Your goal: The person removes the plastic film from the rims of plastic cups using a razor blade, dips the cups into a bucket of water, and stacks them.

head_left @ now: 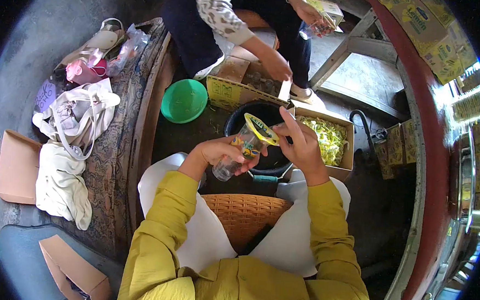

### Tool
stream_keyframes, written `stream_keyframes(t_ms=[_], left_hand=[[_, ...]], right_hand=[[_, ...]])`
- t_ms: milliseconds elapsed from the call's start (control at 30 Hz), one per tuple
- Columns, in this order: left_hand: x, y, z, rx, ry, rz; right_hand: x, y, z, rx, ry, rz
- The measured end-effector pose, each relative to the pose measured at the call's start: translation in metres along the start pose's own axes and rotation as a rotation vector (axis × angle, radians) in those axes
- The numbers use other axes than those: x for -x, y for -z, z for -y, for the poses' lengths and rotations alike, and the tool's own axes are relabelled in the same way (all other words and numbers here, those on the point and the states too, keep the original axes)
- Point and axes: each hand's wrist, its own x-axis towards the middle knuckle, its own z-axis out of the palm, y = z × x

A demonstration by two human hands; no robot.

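A clear plastic cup [225, 168] with printed fruit pictures and a yellow-rimmed lid [261, 129] is tilted in front of me. My left hand [226, 152] is wrapped round the cup's body. Near the lid's right edge is my right hand [302, 145], its index finger raised and the other fingers bent at the rim; whether it pinches the lid is hard to make out. Below both hands stands a black bucket [233, 122]. An open carton [348, 156] of yellow-green wrappers [328, 139] lies just right of it.
A co-worker opposite holds a clear cup [313, 29] and reaches over a yellow carton [221, 93]. A green basin [184, 101] is at the left, beside a patterned bench [109, 169] with bags. A red-edged table [418, 106] runs along the right.
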Motion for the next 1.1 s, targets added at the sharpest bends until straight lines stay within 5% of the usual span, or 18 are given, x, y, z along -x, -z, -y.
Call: stream_keyframes(t_ms=[267, 367, 600, 700, 1100], left_hand=[[0.0, -0.013, -0.004, -0.173, -0.075, -0.424], [-0.004, -0.005, -0.012, -0.455, -0.184, -0.395], [-0.001, -0.003, -0.008, -0.441, -0.229, -0.56], [-0.004, -0.004, -0.008, -0.834, -0.19, -0.633], [0.002, 0.0, -0.006, -0.694, -0.149, -0.56]], right_hand=[[-0.001, 0.001, -0.005, 0.059, -0.071, 0.032], [0.001, 0.0, -0.008, 0.097, -0.08, 0.021], [0.002, 0.0, -0.009, 0.129, -0.119, 0.086], [0.001, 0.0, -0.007, 0.13, -0.14, 0.123], [0.0, -0.001, -0.008, 0.084, -0.099, 0.134]])
